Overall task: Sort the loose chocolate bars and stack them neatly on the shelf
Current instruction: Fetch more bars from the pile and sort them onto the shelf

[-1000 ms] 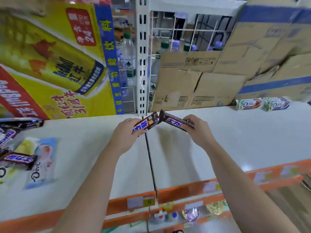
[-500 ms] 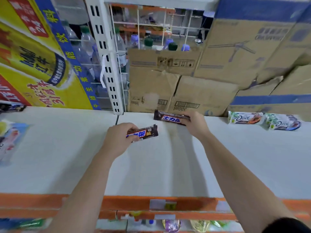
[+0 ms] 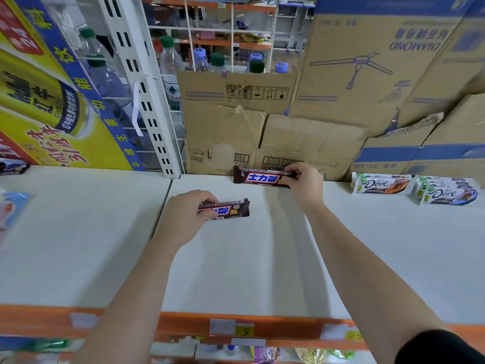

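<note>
on the white shelf board point(image 3: 236, 271) four bars show plainly: two dark brown foil bars printed 士力架 in white on blue, and two white wrapped bars reading dove. the left hand point(image 3: 189, 216) curls its fingers round the left end of the nearer brown bar point(image 3: 232, 209), out toward the shelf's middle. the right hand point(image 3: 304, 183) pinches the right end of the farther brown bar point(image 3: 262, 177), which lies just in front of the brown cardboard boxes point(image 3: 223, 132) at the back. the left dove bar point(image 3: 380, 183) and the right dove bar point(image 3: 446, 194) lie end to end, off to the right. an upside-down tall carton point(image 3: 367, 61) reads diamond; a yellow tag point(image 3: 244, 331) on the orange shelf edge point(image 3: 183, 324) reads 5.
</note>
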Available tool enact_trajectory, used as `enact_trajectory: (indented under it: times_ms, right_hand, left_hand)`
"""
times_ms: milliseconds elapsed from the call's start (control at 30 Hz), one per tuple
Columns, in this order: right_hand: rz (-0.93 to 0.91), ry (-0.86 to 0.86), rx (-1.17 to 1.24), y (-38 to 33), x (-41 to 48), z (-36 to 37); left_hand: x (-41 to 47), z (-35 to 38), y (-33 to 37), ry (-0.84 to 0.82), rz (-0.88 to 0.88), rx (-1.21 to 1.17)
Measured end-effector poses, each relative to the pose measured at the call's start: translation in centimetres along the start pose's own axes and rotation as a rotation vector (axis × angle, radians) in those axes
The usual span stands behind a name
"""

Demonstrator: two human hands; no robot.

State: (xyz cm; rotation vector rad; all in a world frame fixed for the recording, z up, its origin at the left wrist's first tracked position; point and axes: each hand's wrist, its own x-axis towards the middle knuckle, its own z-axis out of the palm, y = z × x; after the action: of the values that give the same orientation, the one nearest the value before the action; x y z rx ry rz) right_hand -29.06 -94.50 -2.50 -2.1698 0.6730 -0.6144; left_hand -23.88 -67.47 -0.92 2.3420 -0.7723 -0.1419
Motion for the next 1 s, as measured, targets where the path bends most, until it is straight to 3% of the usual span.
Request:
enact_trajectory:
  times_ms: [167, 1000]
  right_hand:
    - [0.053, 0.019, 0.059, 0.8, 0.4, 0.1]
    - [-0.04, 0.036, 0.06, 1.4, 0.2, -0.6]
  left_hand:
    - [0.3, 1.0, 0.8, -0.001, 0.002, -0.01]
    - [2.7, 2.5, 2.6, -0.011, 0.041, -0.012]
